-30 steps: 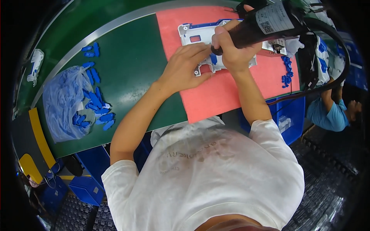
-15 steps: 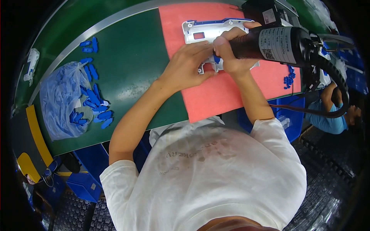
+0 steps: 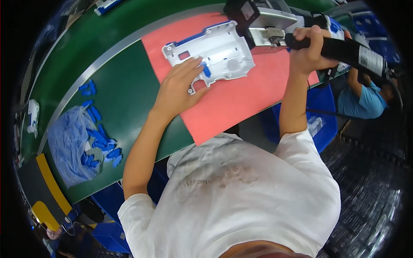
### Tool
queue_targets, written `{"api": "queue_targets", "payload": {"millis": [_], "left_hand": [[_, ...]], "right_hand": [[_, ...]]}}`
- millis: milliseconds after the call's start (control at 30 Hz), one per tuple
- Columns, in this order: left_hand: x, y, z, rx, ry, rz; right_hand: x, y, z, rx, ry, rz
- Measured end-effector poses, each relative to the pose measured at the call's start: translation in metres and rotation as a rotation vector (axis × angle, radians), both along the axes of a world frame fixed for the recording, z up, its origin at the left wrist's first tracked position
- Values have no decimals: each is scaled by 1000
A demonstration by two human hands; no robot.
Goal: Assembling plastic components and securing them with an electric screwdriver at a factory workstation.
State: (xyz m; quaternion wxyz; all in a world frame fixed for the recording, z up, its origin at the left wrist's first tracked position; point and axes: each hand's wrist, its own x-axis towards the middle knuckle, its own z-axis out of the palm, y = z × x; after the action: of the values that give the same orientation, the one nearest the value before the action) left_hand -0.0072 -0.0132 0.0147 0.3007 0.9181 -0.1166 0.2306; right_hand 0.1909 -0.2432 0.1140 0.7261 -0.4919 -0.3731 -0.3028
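Observation:
A white plastic housing (image 3: 221,49) with a blue edge lies hollow side up on the pink mat (image 3: 245,101). My left hand (image 3: 178,88) holds its near left corner, with fingers on the inside and the thumb by the lower rim. Beside those fingertips a small blue plastic piece (image 3: 206,70) sits in the housing. My right hand (image 3: 307,56) is closed round a black electric screwdriver (image 3: 337,49). Its tip points left at the metal front of a screw feeder (image 3: 271,34), and whether they touch I cannot tell.
On the green bench at left, a clear plastic bag (image 3: 66,146) lies beside loose blue plastic parts (image 3: 101,139). A blue bin (image 3: 329,120) stands below the bench's right side. Another person in a blue shirt (image 3: 363,101) is at far right.
My right hand has carried the screwdriver from above the housing rightward to the screw feeder. The housing is now uncovered, with my left hand still at its corner. The whole view has shifted.

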Motion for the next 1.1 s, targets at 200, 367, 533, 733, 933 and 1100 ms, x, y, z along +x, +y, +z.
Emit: {"api": "queue_targets", "payload": {"millis": [200, 367, 533, 733, 933, 1100], "left_hand": [[0, -9, 10, -18, 50, 29], [-3, -6, 6, -33, 65, 63], [-4, -8, 4, -59, 51, 43], [-6, -11, 0, -90, 60, 9], [-8, -9, -6, -52, 23, 4], [-7, -9, -8, -47, 39, -1]], "right_hand": [[33, -4, -14, -98, 52, -139], [21, 0, -18, -218, 126, -46], [-17, 9, -12, -172, 178, 110], [-90, 82, -34, -134, 318, 354], [-90, 94, -60, -331, 189, 393], [-93, 94, -61, -339, 230, 375]]}}
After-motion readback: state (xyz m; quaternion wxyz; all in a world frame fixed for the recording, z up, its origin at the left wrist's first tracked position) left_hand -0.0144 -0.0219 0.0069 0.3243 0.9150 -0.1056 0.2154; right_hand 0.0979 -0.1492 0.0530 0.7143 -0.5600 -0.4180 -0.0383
